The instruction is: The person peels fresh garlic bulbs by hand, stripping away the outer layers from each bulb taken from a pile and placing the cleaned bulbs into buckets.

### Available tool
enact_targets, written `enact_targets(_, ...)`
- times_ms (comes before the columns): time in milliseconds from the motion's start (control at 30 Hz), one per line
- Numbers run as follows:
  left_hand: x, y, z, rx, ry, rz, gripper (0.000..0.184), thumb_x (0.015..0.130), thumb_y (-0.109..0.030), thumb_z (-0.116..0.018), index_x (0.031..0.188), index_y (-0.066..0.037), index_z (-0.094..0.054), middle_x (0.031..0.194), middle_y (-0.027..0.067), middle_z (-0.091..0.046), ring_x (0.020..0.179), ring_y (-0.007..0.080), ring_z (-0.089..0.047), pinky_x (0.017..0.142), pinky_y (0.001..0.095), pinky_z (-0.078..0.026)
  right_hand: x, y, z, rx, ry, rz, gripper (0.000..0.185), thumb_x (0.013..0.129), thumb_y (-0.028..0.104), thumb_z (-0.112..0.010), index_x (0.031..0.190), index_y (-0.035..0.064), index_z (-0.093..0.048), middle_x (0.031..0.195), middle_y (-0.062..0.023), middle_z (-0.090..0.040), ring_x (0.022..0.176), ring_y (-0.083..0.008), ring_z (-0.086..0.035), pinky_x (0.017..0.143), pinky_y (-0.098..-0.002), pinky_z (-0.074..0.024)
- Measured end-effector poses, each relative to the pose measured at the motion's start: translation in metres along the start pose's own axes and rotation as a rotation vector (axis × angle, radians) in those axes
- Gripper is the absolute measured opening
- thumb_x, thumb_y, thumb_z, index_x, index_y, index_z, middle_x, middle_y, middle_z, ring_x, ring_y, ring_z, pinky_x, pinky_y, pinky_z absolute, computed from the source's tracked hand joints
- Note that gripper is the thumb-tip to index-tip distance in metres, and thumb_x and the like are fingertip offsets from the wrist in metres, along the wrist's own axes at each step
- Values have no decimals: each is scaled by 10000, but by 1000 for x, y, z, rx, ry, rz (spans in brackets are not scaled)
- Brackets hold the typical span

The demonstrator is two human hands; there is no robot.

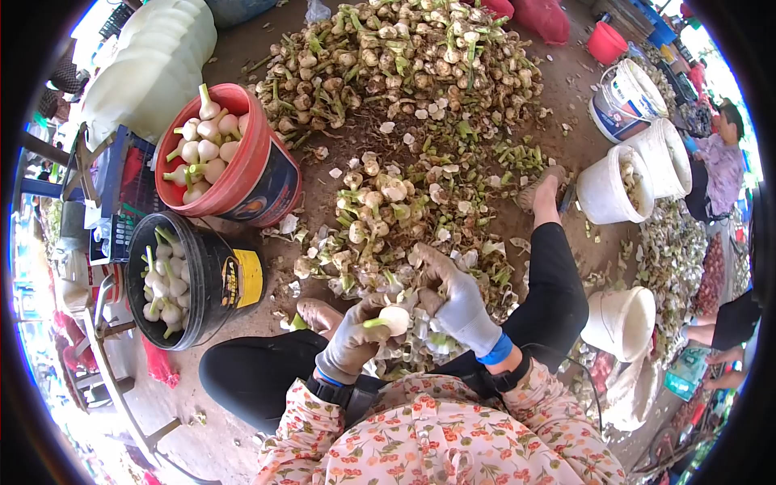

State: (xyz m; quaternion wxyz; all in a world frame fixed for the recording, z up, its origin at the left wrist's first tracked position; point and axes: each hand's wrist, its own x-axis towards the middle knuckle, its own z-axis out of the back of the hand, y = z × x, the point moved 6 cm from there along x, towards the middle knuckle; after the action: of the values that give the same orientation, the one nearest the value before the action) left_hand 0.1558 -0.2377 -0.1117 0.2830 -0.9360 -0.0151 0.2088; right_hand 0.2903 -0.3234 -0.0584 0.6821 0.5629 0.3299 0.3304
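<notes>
A peeled white garlic bulb point(394, 320) with a short green stem is held in the fingers of my gloved left hand point(349, 338), low in front of my body. Just right of the bulb is my right hand point(459, 301), also gloved. Its thumb and curled forefinger look apart, and I see nothing clearly held between them. Below and beyond both hands lies a heap of unpeeled garlic bulbs point(373, 202) mixed with loose skins point(485, 267).
Red point(267, 182) and black point(212, 275) buckets with peeled bulbs stand at left. A larger garlic pile point(404, 56) lies ahead. White buckets point(594, 190) and another person point(719, 162) are at right. A metal frame point(113, 364) stands far left.
</notes>
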Motion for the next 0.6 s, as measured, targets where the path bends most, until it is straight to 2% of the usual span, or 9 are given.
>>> enact_targets(33, -1, 2, 0, -33, 31, 23, 521, 703, -47, -726, 1175, -33, -507, 980, 100, -635, 842, 199, -645, 705, 274, -539, 2, 2, 4, -74, -52, 94, 601, 824, -70, -555, 1375, 116, -402, 816, -8, -557, 686, -81, -510, 604, -227, -460)
enact_targets(67, 1, 4, 7, 122, -3, 53, 590, 706, 11, -674, 1256, -30, -463, 1020, 98, -615, 883, 192, -627, 743, 273, -524, -1, -10, 3, 174, 6, -104, 525, 855, -24, -558, 1350, 84, -420, 878, -8, -574, 725, -85, -539, 634, -231, -474)
enact_targets(167, 5, -9, -5, 167, -49, -68, 658, 717, 38, -626, 1331, -29, -399, 1063, 97, -588, 943, 178, -598, 795, 268, -498, 1, -29, -3, 329, 54, -57, 436, 882, 28, -563, 1302, 50, -447, 918, -3, -567, 749, -83, -548, 634, -224, -472)
enact_targets(200, 4, -13, -10, 274, -20, -62, 691, 731, 57, -592, 1373, -31, -350, 1102, 97, -561, 997, 168, -568, 843, 268, -473, -2, -21, -5, 377, 121, -163, 288, 897, 77, -577, 1176, 26, -526, 866, 6, -571, 715, -67, -540, 601, -204, -459)
enact_targets(300, 5, -20, -14, 340, -68, -94, 635, 756, 48, -577, 1352, -31, -371, 1065, 79, -584, 945, 150, -584, 771, 245, -486, -9, -37, -17, 408, 203, -320, 141, 893, 77, -593, 1016, 7, -583, 853, 9, -584, 707, -33, -504, 629, -186, -421)
enact_targets(333, 6, -24, -12, 332, -203, -99, 553, 778, 15, -594, 1303, -25, -426, 1002, 56, -609, 846, 118, -597, 663, 208, -477, -8, -31, -12, 287, 112, -287, 55, 888, 55, -595, 921, 11, -596, 790, 24, -579, 716, -34, -507, 627, -188, -423)
enact_targets(367, 3, -27, -11, 334, -319, -68, 455, 810, -45, -609, 1246, -28, -482, 919, 23, -626, 744, 77, -586, 574, 180, -444, -8, -27, -12, 319, 71, -282, 49, 886, 44, -593, 924, 13, -594, 794, 23, -580, 715, -35, -508, 627, -189, -423)
enact_targets(467, 3, -18, 0, 305, -341, -49, 329, 860, -135, -603, 1170, -36, -553, 870, 0, -624, 693, 54, -564, 560, 182, -429, -12, -29, -19, 354, 21, -198, 69, 864, 7, -603, 929, 20, -587, 797, 4, -589, 710, -53, -523, 636, -195, -430)
enact_targets(600, 2, -13, 5, 125, -353, -87, 260, 886, -207, -585, 1088, -43, -584, 833, 9, -610, 657, 84, -554, 536, 199, -429, -13, -14, -32, -38, 129, 49, 72, 855, 33, -606, 919, 26, -574, 795, -53, -589, 711, -110, -567, 641, -217, -459)
